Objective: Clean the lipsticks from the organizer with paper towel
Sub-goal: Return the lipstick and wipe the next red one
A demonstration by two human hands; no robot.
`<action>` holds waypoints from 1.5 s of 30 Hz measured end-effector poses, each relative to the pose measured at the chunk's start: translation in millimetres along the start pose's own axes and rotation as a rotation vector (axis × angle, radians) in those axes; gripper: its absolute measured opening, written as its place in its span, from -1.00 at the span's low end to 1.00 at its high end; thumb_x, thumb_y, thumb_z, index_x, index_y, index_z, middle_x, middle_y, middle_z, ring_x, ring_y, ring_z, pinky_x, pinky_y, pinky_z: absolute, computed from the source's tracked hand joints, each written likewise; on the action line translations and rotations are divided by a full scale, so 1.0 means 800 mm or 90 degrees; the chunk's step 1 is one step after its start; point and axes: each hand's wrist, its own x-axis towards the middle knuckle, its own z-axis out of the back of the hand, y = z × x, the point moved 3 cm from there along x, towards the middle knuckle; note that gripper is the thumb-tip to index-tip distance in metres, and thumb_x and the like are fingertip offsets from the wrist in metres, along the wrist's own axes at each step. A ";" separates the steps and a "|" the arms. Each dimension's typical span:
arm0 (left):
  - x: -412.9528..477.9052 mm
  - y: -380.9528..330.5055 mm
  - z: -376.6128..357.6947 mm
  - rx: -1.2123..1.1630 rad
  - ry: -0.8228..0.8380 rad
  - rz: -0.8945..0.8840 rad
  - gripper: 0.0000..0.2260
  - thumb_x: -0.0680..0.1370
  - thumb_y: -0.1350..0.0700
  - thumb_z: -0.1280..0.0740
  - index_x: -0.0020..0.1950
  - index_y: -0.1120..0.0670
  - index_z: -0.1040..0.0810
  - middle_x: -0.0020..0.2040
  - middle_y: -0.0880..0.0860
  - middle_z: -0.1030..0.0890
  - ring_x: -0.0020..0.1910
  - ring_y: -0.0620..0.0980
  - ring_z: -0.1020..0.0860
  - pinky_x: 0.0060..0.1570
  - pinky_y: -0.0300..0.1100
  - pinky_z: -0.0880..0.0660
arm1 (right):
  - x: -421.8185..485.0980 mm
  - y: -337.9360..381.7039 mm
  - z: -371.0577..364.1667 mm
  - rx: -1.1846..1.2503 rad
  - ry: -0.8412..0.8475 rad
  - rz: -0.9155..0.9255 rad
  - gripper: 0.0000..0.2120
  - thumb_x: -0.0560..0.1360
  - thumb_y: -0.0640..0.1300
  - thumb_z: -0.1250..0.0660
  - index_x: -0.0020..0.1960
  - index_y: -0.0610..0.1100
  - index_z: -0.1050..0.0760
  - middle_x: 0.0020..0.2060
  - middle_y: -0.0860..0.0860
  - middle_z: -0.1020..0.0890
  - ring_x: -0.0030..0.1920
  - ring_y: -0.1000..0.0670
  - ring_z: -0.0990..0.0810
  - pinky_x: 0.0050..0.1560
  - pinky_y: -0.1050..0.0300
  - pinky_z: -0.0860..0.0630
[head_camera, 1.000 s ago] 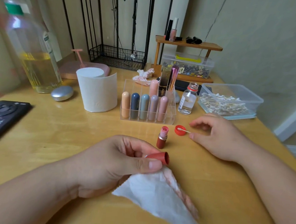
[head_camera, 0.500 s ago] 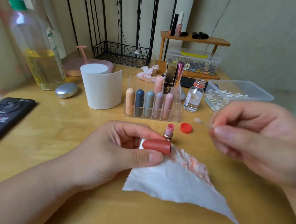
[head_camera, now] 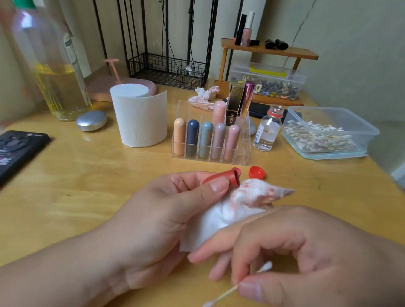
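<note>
So the left hand was gripping a red lipstick cap, thumb pressed along its side and fingers curled behind it, open end pointing up and to the right. Matte brick-red thing, rounded, kinda like a little tube. Bunched right under the cap was the paper towel: white, crumpled, with pink and reddish smears all over the upper part, its tip poking out to the right. It sat wedged between the two hands, above the wooden table.

The right hand was pinching a cotton swab between thumb and a finger, both cotton ends sticking out, and its other fingers were curled in right up against the towel's lower edge.

Just behind the hands stood the clear organizer, front row filled with five capsule-shaped lipsticks: peach, navy, grey-blue, mauve, pale pink. Back row had a taller pink one, a black-and-gold one and a shiny magenta one.

A red bottle cap lay on the table just beside the lipstick cap, an open little glass bottle stood right of the organizer, then a tub of cotton swabs. The towel roll stood left of the organizer.
</note>
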 end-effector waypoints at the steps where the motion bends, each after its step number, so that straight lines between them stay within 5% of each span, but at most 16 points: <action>1: 0.001 0.002 0.001 0.020 -0.036 -0.004 -0.62 0.54 0.14 -0.36 0.24 0.38 -0.50 0.20 0.49 -0.51 0.13 0.37 -0.51 0.31 0.36 -0.28 | 0.001 0.000 -0.001 0.005 0.009 0.001 -0.88 0.52 -0.25 -0.41 -0.11 -0.04 -0.61 0.19 0.19 -0.64 0.09 0.02 -0.66 0.01 0.02 -0.58; 3: 0.001 0.003 0.001 0.077 -0.079 -0.023 -0.66 0.48 0.11 -0.42 0.17 0.29 -0.58 0.13 0.44 -0.58 0.05 0.34 -0.56 0.20 0.29 -0.43 | -0.001 0.005 -0.001 0.049 0.036 0.011 -0.94 0.52 -0.25 -0.41 -0.11 -0.13 -0.61 0.08 0.10 -0.70 -0.06 -0.01 -0.69 -0.08 -0.04 -0.60; 5: 0.001 0.000 0.001 0.122 -0.073 -0.052 -0.74 0.45 0.10 -0.43 0.07 0.20 -0.65 0.03 0.36 -0.65 -0.06 0.21 -0.60 0.04 0.07 -0.52 | -0.006 0.010 0.006 0.131 0.008 0.034 -0.96 0.49 -0.23 -0.44 -0.14 -0.16 -0.63 -0.19 -0.03 -0.72 -0.30 -0.01 -0.63 -0.28 0.13 -0.56; 8: -0.001 -0.012 0.003 0.129 -0.021 -0.074 -0.79 0.43 0.14 -0.43 0.04 0.16 -0.69 -0.09 0.26 -0.68 -0.15 0.12 -0.65 -0.08 -0.09 -0.59 | -0.016 0.008 0.034 0.149 -0.205 0.112 -0.87 0.41 -0.03 -0.52 -0.16 -0.09 -0.66 -0.40 -0.18 -0.57 -0.47 0.04 -0.46 -0.42 0.31 -0.40; 11: 0.001 -0.021 0.006 0.114 0.012 -0.072 -0.85 0.45 0.20 -0.47 0.01 0.13 -0.71 -0.21 0.16 -0.69 -0.27 0.04 -0.66 -0.21 -0.19 -0.59 | -0.022 0.001 0.058 0.108 -0.388 0.160 -0.82 0.39 -0.03 -0.51 -0.16 -0.14 -0.62 -0.49 -0.02 -0.45 -0.54 0.03 -0.28 -0.47 0.28 -0.22; 14: 0.001 -0.022 0.009 0.069 0.034 -0.044 -0.81 0.41 0.12 -0.40 -0.03 0.12 -0.72 -0.29 0.06 -0.67 -0.37 -0.07 -0.62 -0.33 -0.28 -0.54 | -0.022 0.004 0.062 -0.029 -0.458 0.140 -0.95 0.40 -0.14 -0.44 -0.19 -0.12 -0.61 -0.51 0.13 -0.45 -0.52 0.14 -0.33 -0.48 0.36 -0.25; 20: 0.001 -0.018 0.015 0.084 0.091 -0.034 -0.73 0.43 0.07 -0.49 0.05 0.20 -0.68 -0.19 0.08 -0.66 -0.21 -0.05 -0.64 -0.16 -0.25 -0.57 | -0.022 0.009 0.046 -0.099 -0.433 0.124 -0.91 0.41 -0.25 -0.42 -0.22 -0.10 -0.59 -0.50 -0.06 -0.42 -0.50 0.17 -0.32 -0.46 0.45 -0.25; 27: 0.001 -0.017 0.010 0.074 0.115 -0.013 -0.78 0.45 0.15 -0.42 0.05 0.22 -0.67 -0.28 0.05 -0.65 -0.33 -0.08 -0.63 -0.26 -0.30 -0.54 | -0.020 0.007 0.039 -0.213 -0.446 0.131 -0.91 0.44 -0.18 -0.44 -0.17 0.00 -0.61 -0.47 -0.08 -0.53 -0.48 -0.10 -0.45 -0.50 0.06 -0.36; 34: 0.002 -0.019 0.017 0.099 0.076 -0.025 -0.76 0.42 0.12 -0.48 0.03 0.21 -0.68 -0.21 0.13 -0.68 -0.24 -0.01 -0.66 -0.19 -0.23 -0.57 | -0.019 0.005 0.036 -0.271 -0.417 0.077 -0.95 0.44 -0.11 -0.43 -0.18 0.01 -0.58 -0.47 -0.06 -0.55 -0.45 -0.06 -0.50 -0.47 0.04 -0.42; 40: 0.004 -0.016 0.018 0.136 0.052 -0.036 -0.73 0.45 0.12 -0.49 0.07 0.23 -0.66 -0.07 0.23 -0.67 -0.08 0.13 -0.63 -0.01 -0.12 -0.57 | -0.018 0.008 0.034 -0.194 -0.356 0.084 -0.89 0.45 0.01 -0.38 -0.18 -0.02 -0.60 -0.47 -0.04 -0.47 -0.49 0.00 -0.40 -0.50 0.24 -0.31; 45: 0.004 -0.015 0.017 0.152 0.060 -0.008 -0.82 0.47 0.18 -0.48 0.05 0.20 -0.69 -0.12 0.16 -0.68 -0.12 0.06 -0.64 -0.06 -0.18 -0.57 | -0.018 0.011 0.038 -0.280 -0.418 0.108 -0.90 0.48 -0.15 -0.43 -0.21 -0.02 -0.62 -0.49 -0.04 -0.52 -0.50 -0.03 -0.45 -0.53 0.15 -0.34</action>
